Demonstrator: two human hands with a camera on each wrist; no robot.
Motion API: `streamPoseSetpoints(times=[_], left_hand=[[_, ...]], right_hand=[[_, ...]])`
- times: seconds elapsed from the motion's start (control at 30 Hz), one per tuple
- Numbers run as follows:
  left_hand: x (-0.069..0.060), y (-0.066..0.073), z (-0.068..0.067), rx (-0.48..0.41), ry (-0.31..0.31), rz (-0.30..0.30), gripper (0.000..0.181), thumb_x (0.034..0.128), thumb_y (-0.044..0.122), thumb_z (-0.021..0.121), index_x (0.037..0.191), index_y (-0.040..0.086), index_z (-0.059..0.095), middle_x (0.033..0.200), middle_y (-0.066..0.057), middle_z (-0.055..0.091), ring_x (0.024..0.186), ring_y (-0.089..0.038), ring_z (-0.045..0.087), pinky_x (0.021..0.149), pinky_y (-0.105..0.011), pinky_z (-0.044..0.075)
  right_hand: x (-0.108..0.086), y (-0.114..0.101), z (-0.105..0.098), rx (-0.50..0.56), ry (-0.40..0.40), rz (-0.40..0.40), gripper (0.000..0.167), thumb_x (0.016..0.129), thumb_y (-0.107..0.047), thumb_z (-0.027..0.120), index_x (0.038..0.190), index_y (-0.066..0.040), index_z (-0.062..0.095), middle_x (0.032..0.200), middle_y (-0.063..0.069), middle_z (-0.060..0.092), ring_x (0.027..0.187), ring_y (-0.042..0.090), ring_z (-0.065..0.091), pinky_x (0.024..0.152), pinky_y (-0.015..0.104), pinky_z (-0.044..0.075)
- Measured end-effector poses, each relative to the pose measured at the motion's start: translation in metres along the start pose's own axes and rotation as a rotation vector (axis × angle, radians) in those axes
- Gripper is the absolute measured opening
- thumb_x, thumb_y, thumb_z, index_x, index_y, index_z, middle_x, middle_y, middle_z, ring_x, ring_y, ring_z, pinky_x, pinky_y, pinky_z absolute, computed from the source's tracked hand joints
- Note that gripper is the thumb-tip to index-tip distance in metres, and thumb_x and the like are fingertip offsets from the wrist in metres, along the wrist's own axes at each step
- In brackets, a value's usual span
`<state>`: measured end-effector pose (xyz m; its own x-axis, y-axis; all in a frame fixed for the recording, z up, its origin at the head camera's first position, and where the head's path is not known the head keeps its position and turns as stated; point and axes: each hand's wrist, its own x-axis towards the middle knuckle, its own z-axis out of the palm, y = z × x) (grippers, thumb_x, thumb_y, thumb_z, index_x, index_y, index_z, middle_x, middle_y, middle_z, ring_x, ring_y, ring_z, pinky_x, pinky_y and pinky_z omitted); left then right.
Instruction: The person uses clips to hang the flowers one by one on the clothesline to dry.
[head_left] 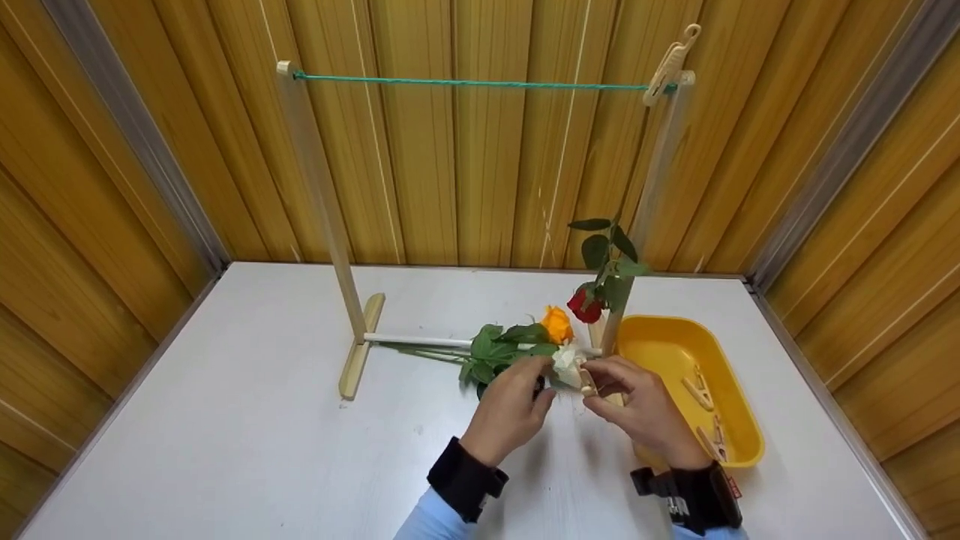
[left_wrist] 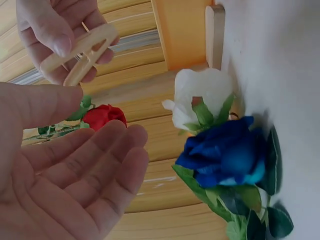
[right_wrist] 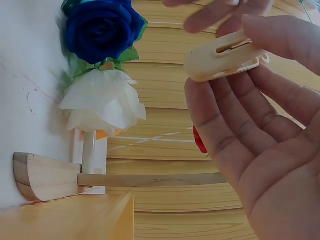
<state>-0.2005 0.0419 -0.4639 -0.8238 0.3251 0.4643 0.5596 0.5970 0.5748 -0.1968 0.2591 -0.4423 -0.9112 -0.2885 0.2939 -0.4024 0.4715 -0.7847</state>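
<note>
My right hand (head_left: 641, 409) pinches a pale wooden-coloured clothespin (right_wrist: 220, 60) between thumb and fingertips, just above the table. Facing it, my left hand (head_left: 504, 412) holds nothing; its fingers are extended with a slight bend, as the left wrist view shows. A white rose (head_left: 568, 360) lies beyond the hands, beside a blue rose (left_wrist: 225, 152) that the left hand mostly hides in the head view. An orange rose (head_left: 556, 324) is just behind them. Head down by the right post hangs a red rose (head_left: 583, 306).
A wooden frame carries a green cord (head_left: 472, 82), with another clothespin (head_left: 670, 66) at its right end. To the right sits a yellow basin (head_left: 679, 324) with clothespins (head_left: 699, 390) inside. Panelled walls enclose the white table (head_left: 285, 450).
</note>
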Motion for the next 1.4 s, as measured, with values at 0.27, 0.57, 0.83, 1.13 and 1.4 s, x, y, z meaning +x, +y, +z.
streamPoseSetpoints(times=[0.27, 0.57, 0.83, 1.13, 1.4], left_hand=[[0.004, -0.035, -0.015, 0.172, 0.029, 0.024, 0.024, 0.0929, 0.002, 0.072, 0.117, -0.001, 0.070, 0.107, -0.012, 0.070, 0.094, -0.023, 0.069, 0.080, -0.034, 0.059], [0.012, -0.070, -0.018, 0.399, 0.049, 0.091, 0.009, 0.0863, -0.004, 0.075, 0.094, -0.001, 0.072, 0.090, -0.012, 0.067, 0.077, -0.026, 0.066, 0.069, -0.037, 0.058], [0.021, -0.089, -0.010, 0.538, -0.005, 0.109, 0.007, 0.0831, -0.004, 0.075, 0.087, 0.002, 0.074, 0.084, -0.009, 0.066, 0.072, -0.025, 0.064, 0.063, -0.036, 0.056], [0.034, -0.093, 0.001, 0.727, -0.116, 0.046, 0.004, 0.0839, 0.005, 0.078, 0.082, 0.009, 0.078, 0.081, -0.007, 0.069, 0.073, -0.023, 0.066, 0.065, -0.035, 0.058], [0.043, -0.095, 0.003, 0.788, -0.142, 0.058, 0.004, 0.0842, 0.008, 0.079, 0.082, 0.011, 0.078, 0.079, -0.006, 0.071, 0.076, -0.023, 0.065, 0.071, -0.036, 0.056]], right_hand=[[-0.001, 0.000, 0.002, 0.032, 0.047, -0.095, 0.037, 0.086, 0.006, 0.078, 0.122, 0.005, 0.070, 0.112, 0.011, 0.070, 0.091, 0.014, 0.068, 0.081, 0.023, 0.058], [-0.002, -0.001, 0.002, 0.019, 0.041, -0.064, 0.039, 0.087, 0.004, 0.079, 0.124, 0.004, 0.069, 0.116, 0.011, 0.070, 0.093, 0.015, 0.068, 0.082, 0.026, 0.059], [-0.002, 0.000, 0.002, 0.000, 0.035, -0.044, 0.038, 0.087, 0.002, 0.079, 0.124, 0.002, 0.070, 0.116, 0.011, 0.070, 0.092, 0.016, 0.068, 0.082, 0.027, 0.060], [-0.002, 0.000, 0.001, -0.001, 0.052, -0.056, 0.038, 0.086, 0.005, 0.079, 0.122, 0.002, 0.071, 0.114, 0.010, 0.071, 0.090, 0.013, 0.068, 0.080, 0.026, 0.060], [-0.003, -0.002, -0.001, 0.013, 0.048, -0.073, 0.038, 0.087, 0.003, 0.079, 0.123, 0.002, 0.070, 0.113, 0.010, 0.071, 0.090, 0.013, 0.067, 0.080, 0.026, 0.060]])
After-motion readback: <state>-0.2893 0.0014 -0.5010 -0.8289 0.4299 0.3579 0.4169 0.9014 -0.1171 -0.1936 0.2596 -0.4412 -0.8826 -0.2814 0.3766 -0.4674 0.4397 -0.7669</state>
